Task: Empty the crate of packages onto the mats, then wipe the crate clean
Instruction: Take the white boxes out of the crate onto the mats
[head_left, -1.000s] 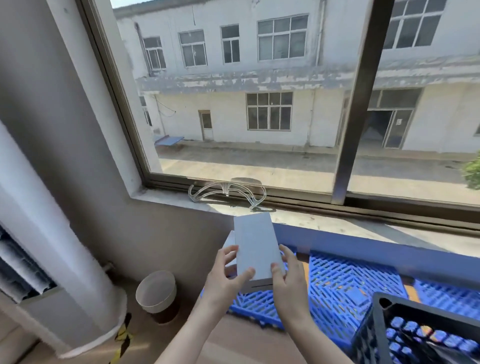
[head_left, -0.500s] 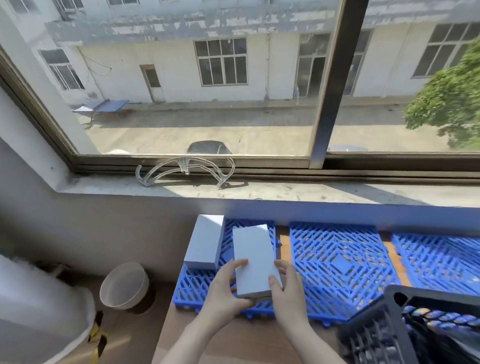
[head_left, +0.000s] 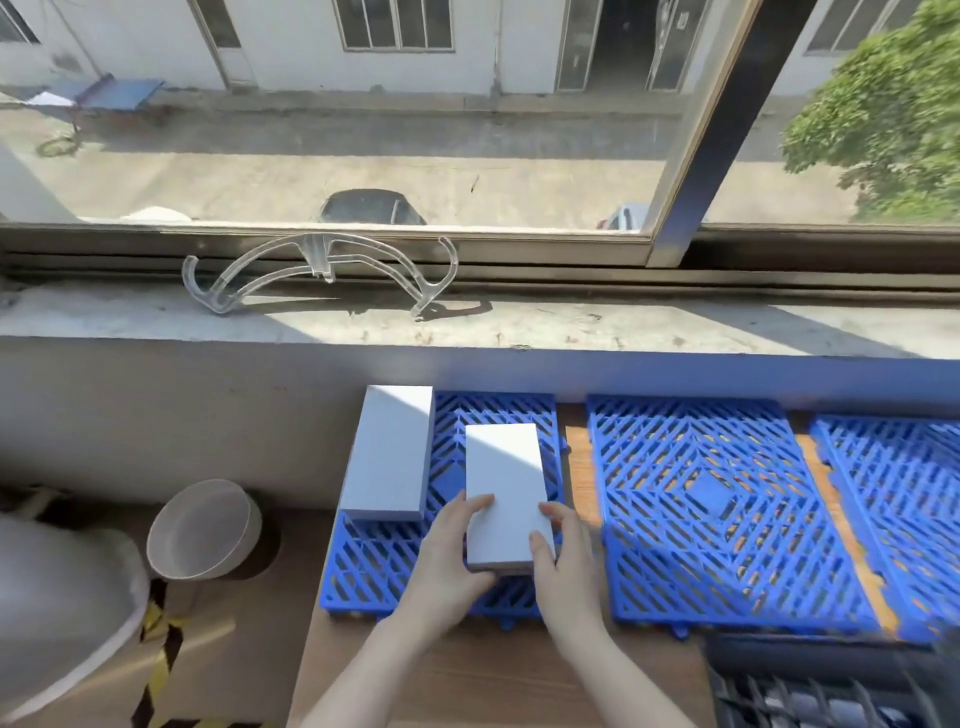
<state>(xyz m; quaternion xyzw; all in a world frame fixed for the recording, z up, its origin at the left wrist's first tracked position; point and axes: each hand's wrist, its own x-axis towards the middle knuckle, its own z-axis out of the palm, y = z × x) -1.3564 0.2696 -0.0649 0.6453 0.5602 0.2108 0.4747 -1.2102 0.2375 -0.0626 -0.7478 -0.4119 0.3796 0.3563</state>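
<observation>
Presently, stock by descending size:

1. bench (head_left: 467, 675): wooden, set below the window sill; carries everything listed.
2. Three blue lattice mats along the far side: left mat (head_left: 374, 566) in use; middle mat (head_left: 727, 509) and right mat (head_left: 893, 493) carry nothing.
3. crate (head_left: 831, 691): dark, near right corner, partly cut off by the frame; contents too blurred to count.
4. first package (head_left: 389, 452): white box, flat on the far left part of the left mat.
5. second package (head_left: 506, 493): white box over the right half of the same mat, just beside the first, parallel to it, not touching. I cannot tell whether it rests fully on the mat.
6. Step in hand, as I judge it: setting this box down. I should lower it flat, keep the gap to its neighbour even, stay inside the mat's right edge, and let go on both sides together so it does not skew.
7. left hand (head_left: 447, 566): grips the box's near left corner.
8. right hand (head_left: 563, 566): mirrors it at the near right corner. My fingers (head_left: 540, 545) are curled round the edges, and both hands hold only this box.
</observation>
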